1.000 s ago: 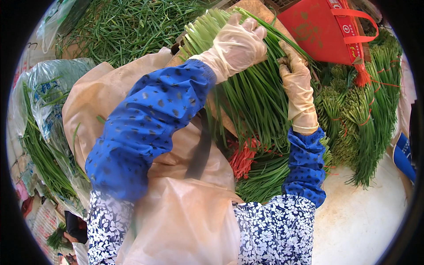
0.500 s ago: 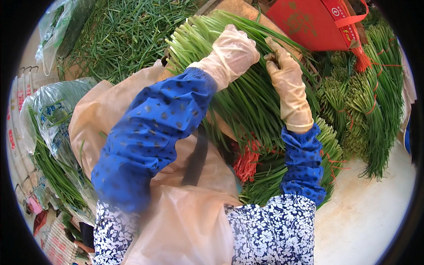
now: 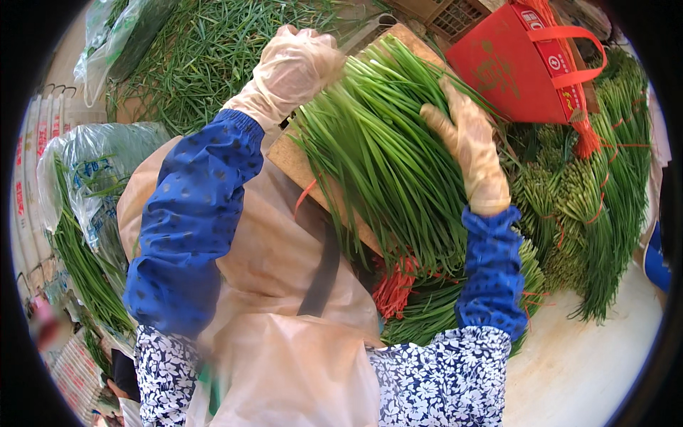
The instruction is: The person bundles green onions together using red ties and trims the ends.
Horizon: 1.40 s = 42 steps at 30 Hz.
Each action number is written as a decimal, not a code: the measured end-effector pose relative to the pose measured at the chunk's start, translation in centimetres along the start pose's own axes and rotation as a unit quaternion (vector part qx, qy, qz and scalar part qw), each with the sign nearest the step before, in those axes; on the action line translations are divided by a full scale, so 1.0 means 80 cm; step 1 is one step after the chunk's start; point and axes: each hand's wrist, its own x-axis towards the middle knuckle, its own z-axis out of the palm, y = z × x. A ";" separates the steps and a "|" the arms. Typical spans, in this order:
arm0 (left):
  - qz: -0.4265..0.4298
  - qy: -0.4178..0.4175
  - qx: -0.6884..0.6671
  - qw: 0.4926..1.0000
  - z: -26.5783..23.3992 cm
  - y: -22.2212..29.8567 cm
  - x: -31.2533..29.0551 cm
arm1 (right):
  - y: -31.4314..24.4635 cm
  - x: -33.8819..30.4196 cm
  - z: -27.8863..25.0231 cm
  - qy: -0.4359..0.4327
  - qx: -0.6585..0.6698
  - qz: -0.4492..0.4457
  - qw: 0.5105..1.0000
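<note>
A thick pile of green garlic chives lies across a wooden board in front of me. My left hand, in a thin pale glove, is raised off the pile's left edge. Its fingers are curled closed, and whatever they may hold is hidden. At the right side of the chives is my right hand, gloved as well, with thumb and fingers apart against the leaves. A red tie hangs at the board's near edge, and a bunch of red ties lies just below the board.
Loose green trimmings cover the ground at the far left. A red bag stands behind on the right, above tied chive bundles. Clear plastic bags with greens lie to the left. A pale apron covers my lap.
My left hand has moved left, away from the chives it was over, uncovering the pile and the board's left corner. My right hand stays at the pile's right side, slightly lower in view.
</note>
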 end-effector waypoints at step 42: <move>0.056 0.021 -0.162 0.985 0.089 0.129 0.079 | 0.034 0.100 0.017 0.091 0.250 0.020 0.964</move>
